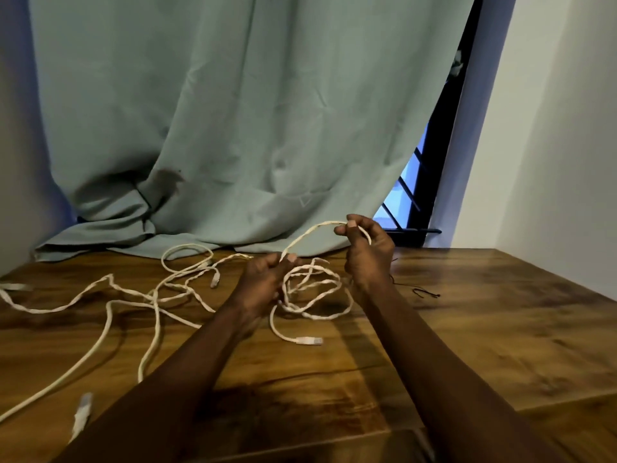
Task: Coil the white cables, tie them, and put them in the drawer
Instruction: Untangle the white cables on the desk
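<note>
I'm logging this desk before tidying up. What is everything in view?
wood-grain table: one; brown; fills the foreground
white braided cables: count unclear, tangled; white; across the table's left and middle, one part-coiled at centre
pale cable plugs: at least three; whitish; on loose cable ends
thin black ties: count unclear; black; on the table's right half
fabric curtain: one; teal-green; behind, hem on the table's far edge
barred window: one; black bars; right of the curtain
wall: one; white; far right
left hand: one; grips the coiled loops
right hand: one; raised, fingers pinch the cable
</note>
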